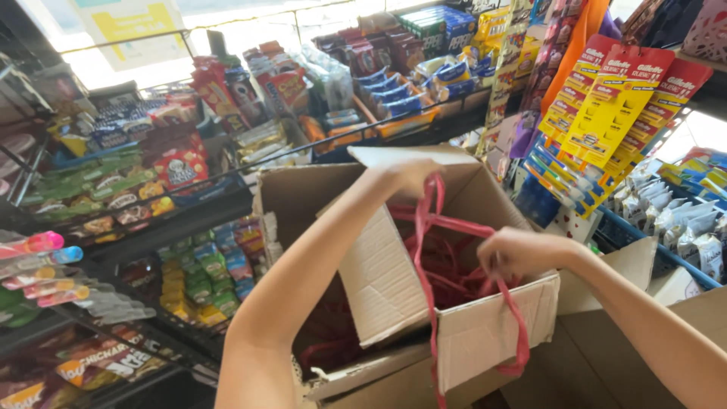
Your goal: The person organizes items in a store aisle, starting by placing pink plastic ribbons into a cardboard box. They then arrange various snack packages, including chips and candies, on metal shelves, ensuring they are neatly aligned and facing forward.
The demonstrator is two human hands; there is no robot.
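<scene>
While the open cardboard box (401, 303) sits near the snack shelves (151, 189), a red mesh strip (433, 227) is pinched by the left hand (413, 176) above it and gripped by the right hand (522, 254) at the box's right edge

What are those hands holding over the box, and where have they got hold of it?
Both hold red strap-like mesh bags: the left hand grips a loop's top end, the right hand pinches strands above the cardboard box.

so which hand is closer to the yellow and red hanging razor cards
Right. The right hand is at the cardboard box's right edge, just below the razor cards; the left hand grips the red mesh bag farther left.
</scene>
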